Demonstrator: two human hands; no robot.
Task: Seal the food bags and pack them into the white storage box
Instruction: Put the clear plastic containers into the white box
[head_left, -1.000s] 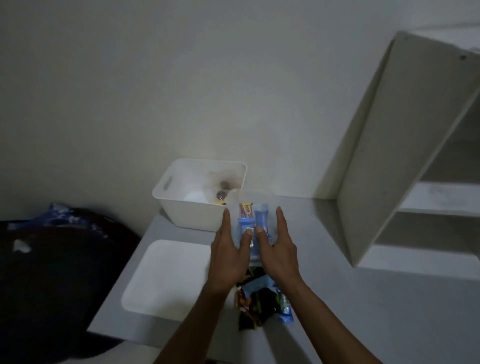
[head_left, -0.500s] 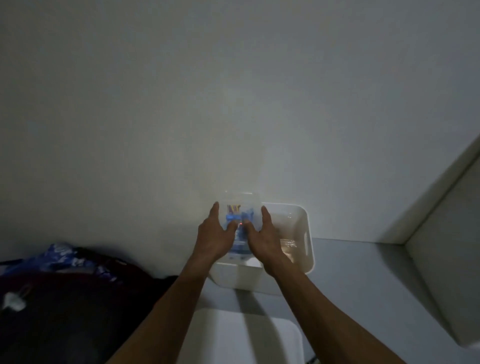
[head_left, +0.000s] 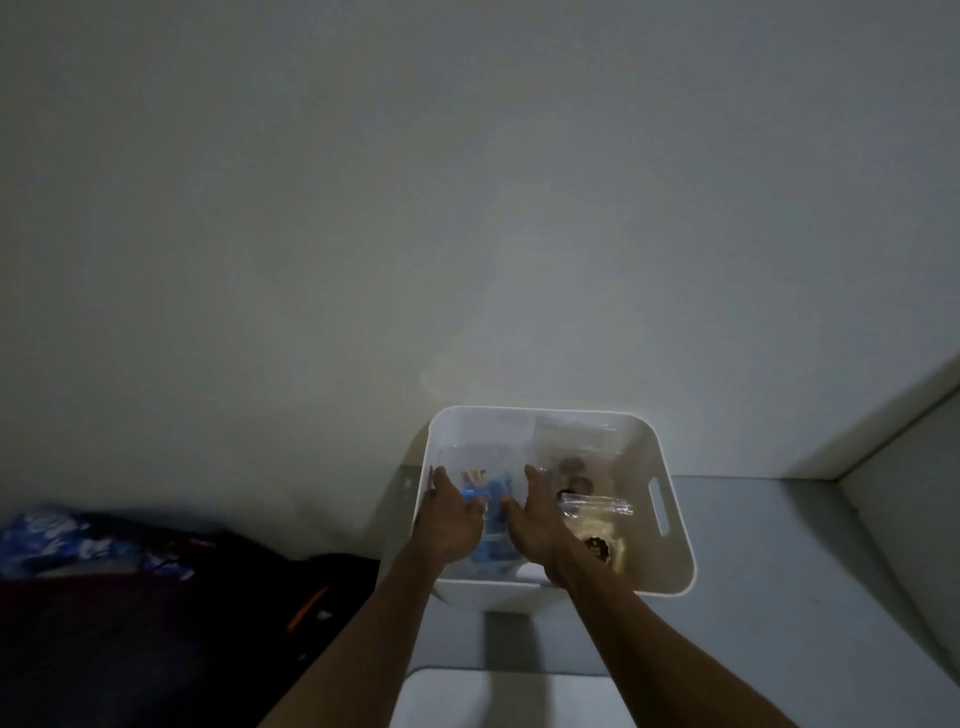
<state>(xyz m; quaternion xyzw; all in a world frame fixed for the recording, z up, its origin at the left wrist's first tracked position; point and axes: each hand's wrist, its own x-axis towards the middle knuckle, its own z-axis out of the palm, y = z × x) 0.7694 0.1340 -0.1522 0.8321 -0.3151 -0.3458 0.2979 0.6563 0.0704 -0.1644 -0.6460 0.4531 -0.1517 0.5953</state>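
The bag (head_left: 488, 499), clear and holding blue-wrapped snacks, sat inside the left half of the white box (head_left: 670, 551), lowered below its rim. Both hands reached into the box and flanked it. The left hand (head_left: 452, 519) lay along the bag's left side, close to the box's left wall, fingers stretched forward and flat. The right hand (head_left: 535, 519) lay along the bag's right side, fingers likewise straight and loosely spread. Neither hand was curled around the bag; the palms pressed or rested against its sides, though the dim light made it hard to tell how firm the contact was.

In the right half of the box lay other clear bags (head_left: 592, 512) with dark round pieces and something pale brown inside; the right wrist passed just beside them. The box had a slot handle (head_left: 658, 506) in its right wall. It stood on a grey table (head_left: 779, 597), its far side close to a plain wall (head_left: 467, 208).

A white lid (head_left: 498, 699) lay flat on the table nearer the person, between the forearms. A white shelf panel (head_left: 893, 415) stood at the right edge. To the left of the table lay dark cloth (head_left: 156, 623) with a blue patterned piece (head_left: 67, 540) on it.
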